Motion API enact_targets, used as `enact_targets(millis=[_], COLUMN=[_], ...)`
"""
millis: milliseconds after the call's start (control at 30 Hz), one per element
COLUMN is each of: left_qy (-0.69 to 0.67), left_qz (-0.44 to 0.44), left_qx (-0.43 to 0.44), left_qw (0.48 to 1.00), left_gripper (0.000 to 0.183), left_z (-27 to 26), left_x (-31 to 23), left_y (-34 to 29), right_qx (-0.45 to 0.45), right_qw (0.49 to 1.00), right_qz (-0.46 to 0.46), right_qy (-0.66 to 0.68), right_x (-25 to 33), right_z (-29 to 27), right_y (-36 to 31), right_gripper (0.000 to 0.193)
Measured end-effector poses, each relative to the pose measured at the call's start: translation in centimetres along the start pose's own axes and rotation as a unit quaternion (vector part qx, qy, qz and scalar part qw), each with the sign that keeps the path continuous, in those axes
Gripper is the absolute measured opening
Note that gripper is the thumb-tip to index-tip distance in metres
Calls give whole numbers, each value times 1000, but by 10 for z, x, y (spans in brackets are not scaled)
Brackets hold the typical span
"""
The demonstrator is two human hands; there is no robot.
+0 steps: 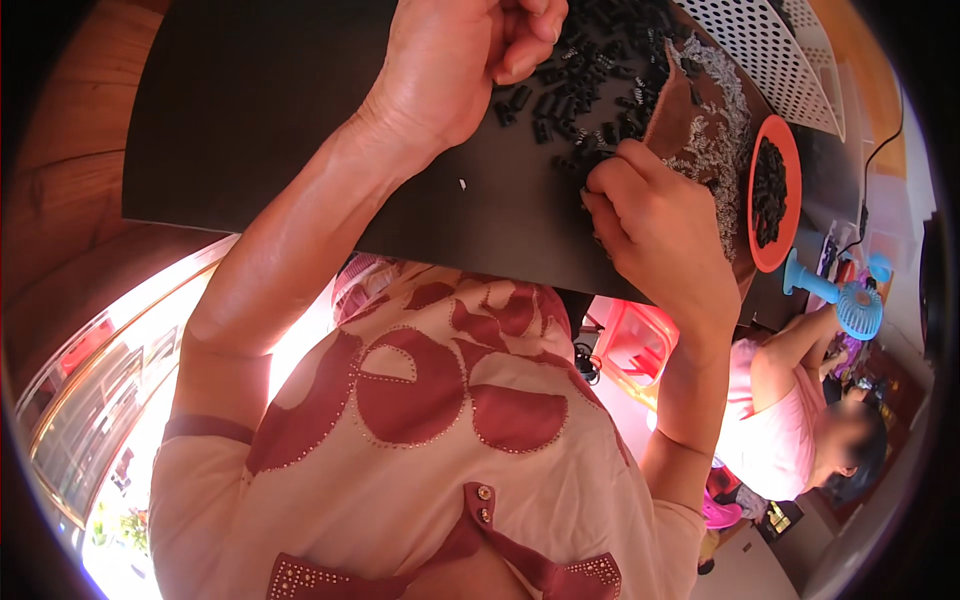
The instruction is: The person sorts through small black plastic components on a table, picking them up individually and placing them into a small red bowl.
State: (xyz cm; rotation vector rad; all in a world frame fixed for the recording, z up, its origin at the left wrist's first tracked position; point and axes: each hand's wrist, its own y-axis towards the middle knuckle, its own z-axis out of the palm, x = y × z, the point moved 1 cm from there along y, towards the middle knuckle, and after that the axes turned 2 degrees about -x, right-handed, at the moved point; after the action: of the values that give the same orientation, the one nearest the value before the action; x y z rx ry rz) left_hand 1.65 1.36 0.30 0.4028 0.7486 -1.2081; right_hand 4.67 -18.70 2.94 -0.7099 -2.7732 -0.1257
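Springs [738, 100], small and silvery, lie massed on a brown cloth [675, 110] toward the right edge of the dark worktop [260, 110]. Left of that cloth, I see black tubular pieces [580, 90] scattered loosely over the bare surface, with a few springs mixed in among them.

From my remote seat I have both bare hands in view. The left hand [475, 45] is raised at the left side of the black pieces, its fingers curled in toward the palm; the top of my view cuts part of it off, so I cannot tell whether it has hold of anything. The right hand [655, 205] is over the worktop at the cloth's near-left end, thumb and forefinger drawn close together beside the nearest black pieces. A tiny part may sit between those fingertips, but the knuckles block my view and I cannot tell.

One small pale bit [462, 184] lies alone between the forearms, toward the worktop's near edge. By its right edge I have an orange-red bowl [791, 200] with more black pieces inside, and, farther back, a white perforated basket [760, 50]. A light-blue fan [858, 308] shows beyond the near-right corner. Past it, another person in a pink top [780, 430] is seated. Below the near edge I make out a red plastic container [640, 340].
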Motion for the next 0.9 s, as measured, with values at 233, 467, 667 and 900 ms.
enact_targets(millis=[233,467,667,900], left_qy=[-6,42,6,-22], left_qz=[-17,-69,-145,-186], left_qx=[23,124,144,134], left_qw=[1000,989,979,973], left_gripper=[28,37,37,36], left_z=[0,6,7,9], left_x=[1,18,22,26], left_y=[4,-2,-4,-1], right_qx=[-64,-236,-250,-238], right_qw=[997,881,753,743], right_qz=[-22,38,10,-13], right_qy=[28,409,609,625], right_x=[-11,-13,-5,-19], right_z=[3,-11,-9,4], right_y=[8,24,43,50], right_gripper=[11,7,6,8])
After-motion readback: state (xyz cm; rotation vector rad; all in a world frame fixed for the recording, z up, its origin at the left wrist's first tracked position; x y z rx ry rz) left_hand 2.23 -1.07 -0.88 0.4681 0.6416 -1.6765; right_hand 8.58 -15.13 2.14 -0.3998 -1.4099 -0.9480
